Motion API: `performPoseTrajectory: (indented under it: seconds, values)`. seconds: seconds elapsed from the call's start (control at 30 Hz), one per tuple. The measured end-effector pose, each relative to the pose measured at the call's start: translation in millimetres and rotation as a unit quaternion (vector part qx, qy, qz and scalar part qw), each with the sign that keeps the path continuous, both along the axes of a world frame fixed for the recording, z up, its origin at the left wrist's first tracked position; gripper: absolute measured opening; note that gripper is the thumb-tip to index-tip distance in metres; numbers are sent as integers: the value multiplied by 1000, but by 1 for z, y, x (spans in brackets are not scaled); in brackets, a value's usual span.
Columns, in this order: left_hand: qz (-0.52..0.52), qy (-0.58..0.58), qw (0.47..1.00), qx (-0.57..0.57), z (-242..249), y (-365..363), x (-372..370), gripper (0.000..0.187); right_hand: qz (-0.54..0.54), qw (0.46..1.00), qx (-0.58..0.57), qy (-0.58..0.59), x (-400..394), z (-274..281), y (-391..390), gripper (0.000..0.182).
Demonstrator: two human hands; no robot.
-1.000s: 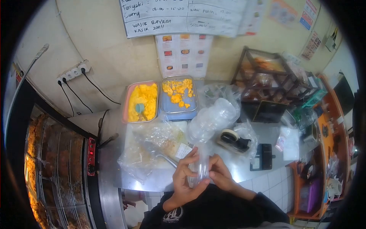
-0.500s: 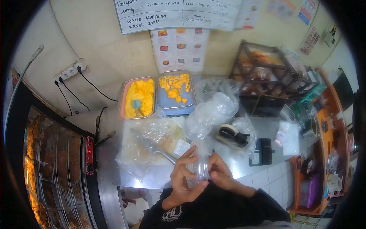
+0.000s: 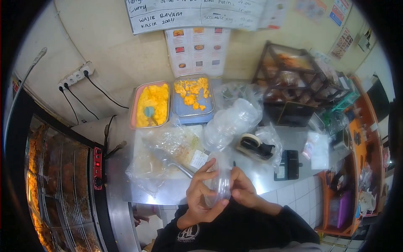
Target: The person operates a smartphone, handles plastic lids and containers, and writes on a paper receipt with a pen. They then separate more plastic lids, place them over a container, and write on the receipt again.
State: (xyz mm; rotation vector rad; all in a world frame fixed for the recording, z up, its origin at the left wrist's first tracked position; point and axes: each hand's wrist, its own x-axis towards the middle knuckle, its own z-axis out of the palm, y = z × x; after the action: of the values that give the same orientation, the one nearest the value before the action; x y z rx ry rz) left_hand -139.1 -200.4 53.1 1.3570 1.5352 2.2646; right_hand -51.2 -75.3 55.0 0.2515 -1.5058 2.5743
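Note:
A clear round plastic container (image 3: 223,185) stands on edge between my hands, close in front of my body. My left hand (image 3: 200,195) is wrapped round its left side, fingers spread over the face and thumb at the lower rim. My right hand (image 3: 247,191) pinches its right edge with curled fingers. Just beyond lies a long bagged stack of clear round plastic containers (image 3: 231,124). To the left, a knife (image 3: 174,163) rests across a cutting board (image 3: 191,140) covered by crumpled clear plastic and a white label (image 3: 198,159).
Trays of yellow scrambled egg (image 3: 153,103) and orange-yellow pieces (image 3: 191,94) stand at the back. A tape dispenser (image 3: 256,147) and a black phone (image 3: 292,164) lie right. A dark rack (image 3: 289,75) stands behind; a lit food cabinet (image 3: 58,185) is at left.
The view has shifted slightly, so the table appears a little higher. Both hands keep their hold on the container, which is turned slightly more toward me.

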Motion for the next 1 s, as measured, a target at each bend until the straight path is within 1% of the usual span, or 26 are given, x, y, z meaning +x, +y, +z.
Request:
performPoseTrajectory:
  seconds: [0.1, 0.17, 0.37, 0.47, 0.53, 1.0]
  values:
    - [3, -3, 1000, -1, 0, 1, 1, 28, -1, 1000, -15, 7, -2, 6, -1, 18]
    - [5, -5, 1000, -1, 0, 2, 1, 28, -5, 999, 36, 26, -2, 7, 0, 19]
    - [13, -2, 1000, -5, -1, 3, 2, 26, 3, 1000, 6, -6, -1, 9, 2, 19]
    - [26, 13, 999, -19, 0, 2, 2, 27, 7, 1000, 12, -8, 0, 8, 3, 19]
    - [39, 48, 998, -17, 0, 3, 1, 29, 2, 1000, 14, -10, -1, 8, 3, 18]
    - [55, 52, 997, -31, -3, 5, 3, 27, -9, 1000, 1, -12, -2, 6, 3, 16]
